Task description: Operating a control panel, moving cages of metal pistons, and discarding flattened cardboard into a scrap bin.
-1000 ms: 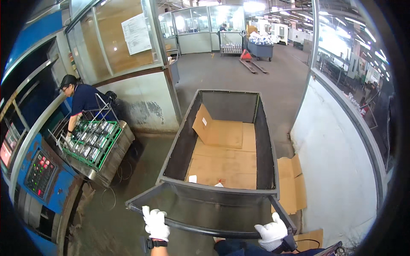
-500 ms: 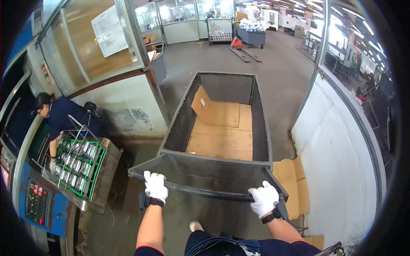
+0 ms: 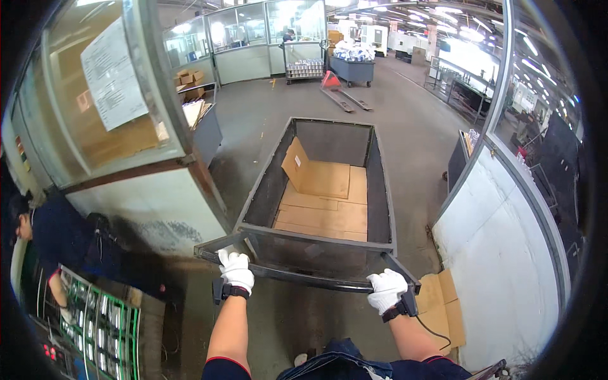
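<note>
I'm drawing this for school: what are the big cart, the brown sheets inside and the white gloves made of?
Cart: probably dark-painted metal, judging by its straight, sharp-edged frame; its dull walls could be a lining.
Brown sheets: cardboard-like, matte tan, one folded up.
White gloves: likely cloth, matte and snug; the weave is too small to see.

The cart (image 3: 380, 196) is sitting mid-doorway, cardboard (image 3: 326, 180) lying inside!
Ahead, a pallet jack (image 3: 331, 80) is standing before a loaded bin (image 3: 353, 71); on the pusher's left, a co-worker (image 3: 63, 231) is standing by a parts rack (image 3: 137, 335); right, more cardboard (image 3: 434, 307) is lying beside the wall (image 3: 506, 253).
</note>
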{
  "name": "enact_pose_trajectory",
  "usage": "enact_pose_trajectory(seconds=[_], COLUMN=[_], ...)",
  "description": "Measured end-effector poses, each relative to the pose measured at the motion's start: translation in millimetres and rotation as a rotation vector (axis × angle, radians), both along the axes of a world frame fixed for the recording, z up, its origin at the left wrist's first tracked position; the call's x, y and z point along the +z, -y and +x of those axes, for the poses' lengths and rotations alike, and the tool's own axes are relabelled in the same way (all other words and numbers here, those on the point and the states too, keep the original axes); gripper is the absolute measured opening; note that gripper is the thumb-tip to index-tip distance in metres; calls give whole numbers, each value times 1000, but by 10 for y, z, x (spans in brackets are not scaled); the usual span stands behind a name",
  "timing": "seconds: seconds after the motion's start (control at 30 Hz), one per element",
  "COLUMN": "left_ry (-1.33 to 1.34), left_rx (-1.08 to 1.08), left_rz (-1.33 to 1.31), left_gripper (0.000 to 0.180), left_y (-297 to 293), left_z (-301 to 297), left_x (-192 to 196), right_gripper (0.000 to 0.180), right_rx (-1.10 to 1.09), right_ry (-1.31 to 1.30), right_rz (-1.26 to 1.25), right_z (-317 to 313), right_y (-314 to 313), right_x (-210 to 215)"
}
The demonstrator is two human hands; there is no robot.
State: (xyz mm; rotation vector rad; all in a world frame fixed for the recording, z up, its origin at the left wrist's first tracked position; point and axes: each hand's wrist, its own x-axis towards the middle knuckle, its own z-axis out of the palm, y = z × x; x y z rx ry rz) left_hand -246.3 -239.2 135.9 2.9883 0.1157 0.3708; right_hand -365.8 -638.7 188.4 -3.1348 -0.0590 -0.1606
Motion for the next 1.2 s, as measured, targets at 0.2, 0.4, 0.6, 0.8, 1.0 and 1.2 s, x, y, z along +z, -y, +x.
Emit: enact_pose_trajectory(seconds=[0.2, 0.4, 0.6, 0.8, 1.0, 1.2], left_ry=[146, 17, -35, -82, -162, -193], left_rx=[-111, -65, -25, -27, -62, -199], left_rz=[146, 77, 20, 81, 231, 90], left_gripper=[21, 19, 20, 18, 20, 21], left_y=[4, 331, 845, 1612, 2289, 3040], left_z=[1621, 3016, 4258, 5494, 6849, 7965], left_x=[-80, -215, -294, 134, 196, 367], right_gripper=[22, 11, 8, 12, 12, 20], right_rx=[69, 92, 38, -5, -87, -281], right_ry=[210, 263, 259, 320, 186, -57], right_rz=[125, 137, 128, 65, -27, -125], right_z=[1368, 2714, 3907, 5246, 6626, 7945], right_y=[86, 401, 856, 1360, 2032, 2751], right_x=[-83, -203, -286, -243, -377, -191])
